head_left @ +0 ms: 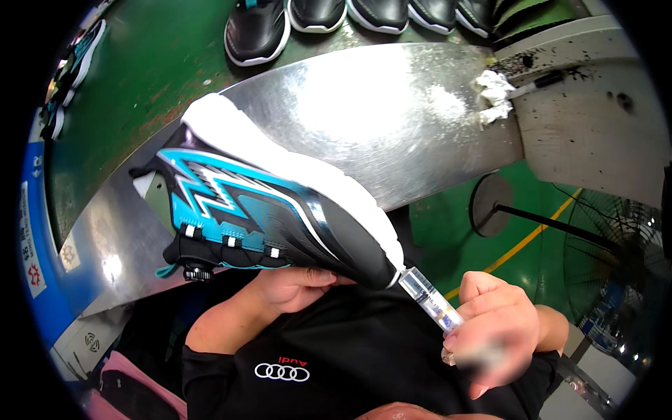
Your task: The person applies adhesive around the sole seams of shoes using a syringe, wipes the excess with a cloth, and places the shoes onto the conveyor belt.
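Note:
A black and teal sports shoe point(259, 203) with a thick white sole point(301, 168) lies on its side in the air over the metal worktop. My left hand point(301, 285) is closed on its upper from below, near the toe; some fingers are hidden behind the shoe. A black dial point(198, 272) sits on the lacing side. My right hand point(497, 325), partly blurred, is closed round a slim clear tube point(430, 301). The narrow tip of that tube meets the toe end of the shoe, where white sole joins black upper.
Several black shoes point(257, 31) stand in a row along the far edge, and more shoes point(84, 59) are at the far left. White crumpled tissue point(494, 94) and a black-handled tool point(539, 82) lie on the metal worktop point(420, 154). A fan point(616, 245) stands at right.

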